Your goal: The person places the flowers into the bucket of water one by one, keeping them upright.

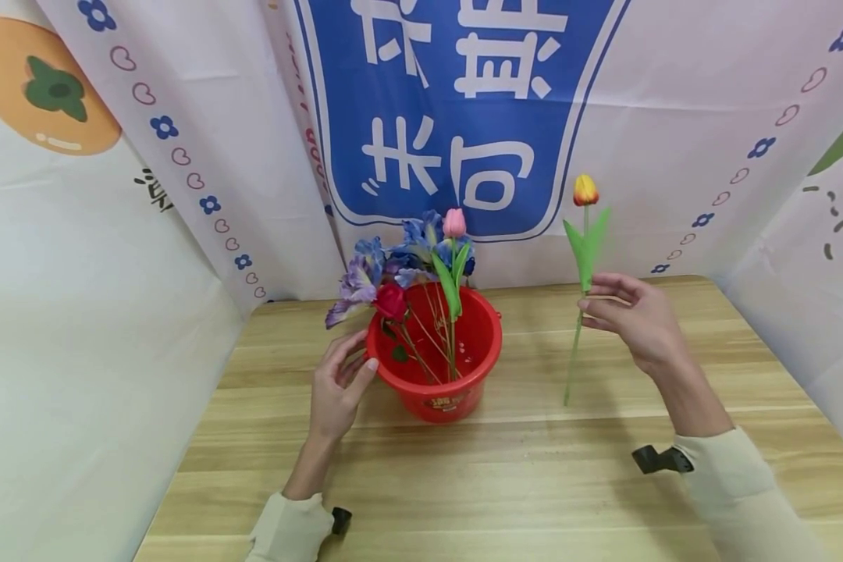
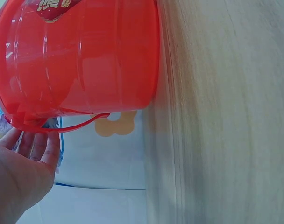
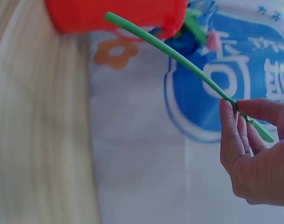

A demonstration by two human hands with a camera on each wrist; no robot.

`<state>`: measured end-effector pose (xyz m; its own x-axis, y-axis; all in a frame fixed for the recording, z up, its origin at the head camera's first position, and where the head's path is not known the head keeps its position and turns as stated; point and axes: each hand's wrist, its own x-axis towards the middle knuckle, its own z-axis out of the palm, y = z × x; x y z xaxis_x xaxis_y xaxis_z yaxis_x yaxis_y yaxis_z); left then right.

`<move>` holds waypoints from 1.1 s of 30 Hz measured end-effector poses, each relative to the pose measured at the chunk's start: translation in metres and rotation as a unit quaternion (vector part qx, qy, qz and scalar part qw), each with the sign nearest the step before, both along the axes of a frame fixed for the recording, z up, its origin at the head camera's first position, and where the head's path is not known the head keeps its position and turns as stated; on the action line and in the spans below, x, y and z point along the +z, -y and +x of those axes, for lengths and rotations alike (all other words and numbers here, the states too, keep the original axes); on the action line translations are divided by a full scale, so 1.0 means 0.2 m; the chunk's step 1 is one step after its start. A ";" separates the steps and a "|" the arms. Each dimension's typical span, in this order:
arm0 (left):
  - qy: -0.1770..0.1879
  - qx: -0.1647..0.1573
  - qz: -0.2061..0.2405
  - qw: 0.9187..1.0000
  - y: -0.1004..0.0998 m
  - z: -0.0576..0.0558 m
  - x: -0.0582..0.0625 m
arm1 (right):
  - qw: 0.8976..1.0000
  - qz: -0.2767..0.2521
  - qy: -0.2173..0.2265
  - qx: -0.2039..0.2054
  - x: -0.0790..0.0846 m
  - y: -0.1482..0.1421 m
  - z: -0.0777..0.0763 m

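Note:
My right hand (image 1: 635,316) pinches the green stem of a yellow-and-red tulip (image 1: 586,190) between thumb and fingers. The flower stands nearly upright above the table, to the right of a red bucket (image 1: 488,343). In the right wrist view the lower stem (image 3: 179,58) slants up toward the bucket. My left hand (image 1: 337,386) touches the left side of the bucket's rim, thumb in front; the left wrist view shows its fingers (image 2: 51,147) fairly straight beside the handle (image 2: 81,125). A pink tulip (image 1: 454,223), a red rose (image 1: 391,301) and blue-purple irises (image 1: 421,234) lean inside the bucket.
The bucket stands on a wood-grain table (image 1: 520,484). Behind it hangs a white cloth with a blue printed panel (image 1: 407,94), close to the flower heads. White cloth walls (image 1: 77,312) border the table's left and right sides.

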<state>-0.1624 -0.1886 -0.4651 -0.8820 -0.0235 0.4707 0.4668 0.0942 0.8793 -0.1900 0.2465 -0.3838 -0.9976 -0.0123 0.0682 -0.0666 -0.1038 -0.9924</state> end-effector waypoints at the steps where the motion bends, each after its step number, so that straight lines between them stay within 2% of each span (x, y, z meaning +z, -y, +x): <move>1: 0.001 0.000 0.001 1.000 0.00 0.00 0.00 | 1.000 -0.001 -0.004 -0.001 0.02 0.03 0.00; 8: 0.001 0.001 0.001 1.000 0.00 0.00 0.00 | 1.000 0.008 -0.024 0.000 0.15 0.21 -0.04; 15: 0.002 0.000 0.000 1.000 0.00 0.00 -0.01 | 0.998 0.045 -0.045 0.000 0.23 0.36 -0.06; 27: 0.001 0.000 0.002 1.000 -0.01 0.00 0.00 | 0.996 0.035 -0.077 0.015 0.32 0.53 -0.11; 33: 0.004 0.003 0.002 1.000 -0.01 0.00 0.00 | 0.995 0.036 -0.089 0.029 0.33 0.60 -0.12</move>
<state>-0.1627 -0.1867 -0.4648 -0.8854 -0.0309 0.4638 0.4595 0.0925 0.8833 -0.2139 0.1269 -0.3171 -0.9671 -0.0806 0.2413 -0.2386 -0.0418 -0.9702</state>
